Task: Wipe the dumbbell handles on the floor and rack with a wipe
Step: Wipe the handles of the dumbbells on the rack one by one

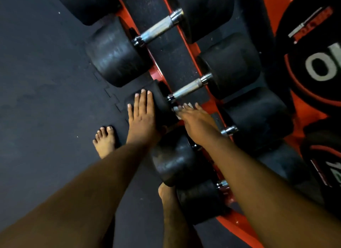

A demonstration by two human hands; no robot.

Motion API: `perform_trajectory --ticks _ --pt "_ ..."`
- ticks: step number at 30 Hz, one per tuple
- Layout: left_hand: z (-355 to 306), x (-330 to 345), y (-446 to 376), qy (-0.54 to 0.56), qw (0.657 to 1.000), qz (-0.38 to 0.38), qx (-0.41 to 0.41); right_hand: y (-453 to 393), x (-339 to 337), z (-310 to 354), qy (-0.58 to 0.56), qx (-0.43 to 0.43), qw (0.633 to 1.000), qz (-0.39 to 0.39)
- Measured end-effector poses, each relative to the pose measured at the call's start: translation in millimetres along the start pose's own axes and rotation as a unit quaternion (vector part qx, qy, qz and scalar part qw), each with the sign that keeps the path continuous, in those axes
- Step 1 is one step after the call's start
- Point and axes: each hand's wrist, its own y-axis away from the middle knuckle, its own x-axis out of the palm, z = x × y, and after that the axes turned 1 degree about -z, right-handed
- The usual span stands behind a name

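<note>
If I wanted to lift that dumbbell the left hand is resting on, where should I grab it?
Probably the steel handle between the two heads, reaching down from above. It lies exposed across the rack, and the rubber head under the left hand looks too broad to close fingers around.

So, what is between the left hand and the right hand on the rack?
In the head view, only the black dumbbell head lies between them: the left hand rests flat on it, the right hand reaches beside it.
</note>
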Motion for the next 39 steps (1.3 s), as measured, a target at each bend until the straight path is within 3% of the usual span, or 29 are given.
perform_trajectory --ticks 4,6,8,10,14,18,20,23,28,31,33,34,35,37,38,39 --pt "-23.9 45.7 57.4 0.014 0.998 0.0 0.058 78.1 13.8 -25.1 0.018 0.071 0.996 -0.058" --pt "-33.0 68.9 76.4 0.039 0.996 0.041 0.069 105.8 32.2 -28.6 0.06 0.061 0.996 -0.02" --pt "-42.6 82.6 84.5 0.089 0.992 0.084 0.021 125.6 51.5 -31.7 0.129 0.004 0.991 0.045" --pt "-48.3 87.3 83.3 0.093 0.99 0.102 -0.012 130.2 50.7 -48.7 0.176 -0.013 0.983 0.049" --pt "-52.2 87.5 80.7 0.018 0.99 0.139 -0.004 125.9 36.3 -64.2 0.186 0.101 0.977 0.016" --pt "-50.9 85.1 77.2 0.021 0.99 0.141 -0.009 120.3 46.5 -37.7 0.193 -0.023 0.98 0.05" --pt "-48.8 85.3 75.3 0.021 0.989 0.147 -0.009 116.0 38.9 -52.5 0.207 0.007 0.977 0.048" --pt "-47.7 86.0 72.8 0.014 0.987 0.157 -0.014 122.8 40.9 -59.7 0.188 0.086 0.978 0.025" --pt "-47.7 83.7 72.7 0.015 0.986 0.165 -0.011 139.2 65.6 -29.3 0.028 -0.028 0.999 0.005" --pt "-46.9 80.8 72.3 0.015 0.985 0.173 -0.008 160.7 81.9 -30.2 -0.091 0.046 0.994 -0.044" --pt "-47.2 79.3 71.8 0.015 0.984 0.177 -0.008 176.5 88.4 -19.7 -0.22 0.21 0.95 -0.069" --pt "-47.3 79.3 71.4 0.014 0.984 0.175 -0.008 177.3 86.5 -14.3 -0.303 0.301 0.899 -0.096" --pt "-47.3 79.8 71.7 0.013 0.985 0.171 -0.008 170.7 81.2 -9.8 -0.401 0.391 0.819 -0.123" --pt "-47.2 80.3 71.7 0.008 0.985 0.171 -0.006 144.9 66.7 -5.1 -0.57 0.513 0.617 -0.176" --pt "-47.3 80.5 71.6 0.006 0.985 0.172 -0.006 128.9 56.1 -3.5 -0.616 0.534 0.542 -0.202" --pt "-46.9 80.6 71.5 0.004 0.985 0.173 -0.006 115.4 45.0 -2.2 -0.646 0.541 0.495 -0.212"
